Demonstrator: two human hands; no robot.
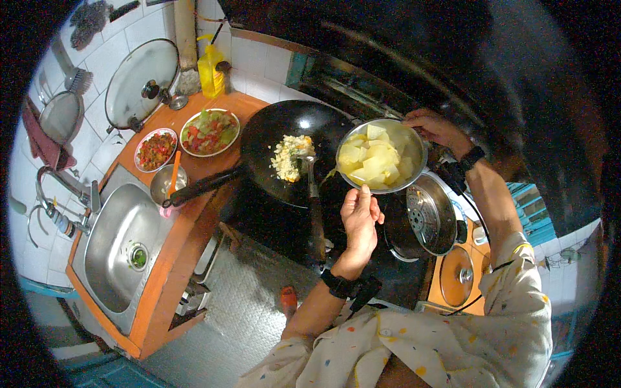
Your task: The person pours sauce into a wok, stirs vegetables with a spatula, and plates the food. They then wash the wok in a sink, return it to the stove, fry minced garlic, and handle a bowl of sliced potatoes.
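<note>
Both my hands grip a round metal bowl (pixel 423 162) by its rim. It holds pale yellow-green vegetable slices (pixel 373 157) and is tilted, its near-left rim over the right side of the wok. My left hand (pixel 359 218) has its thumb on the near rim, and my right hand (pixel 434 127) has the far right rim. In the black wok (pixel 271 121) lies a small heap of cooked food (pixel 288 155), which looks like scrambled egg with green bits. A metal spatula (pixel 314 194) rests in the wok, its dark handle pointing toward me.
Left of the wok are a bowl of cut peppers (pixel 210 132), a smaller bowl of chopped red food (pixel 156 150) and a small metal bowl with an orange spoon (pixel 173 177). The wok handle (pixel 204 186) points left toward the sink (pixel 116 271). A steamer pot (pixel 432 213) stands at right.
</note>
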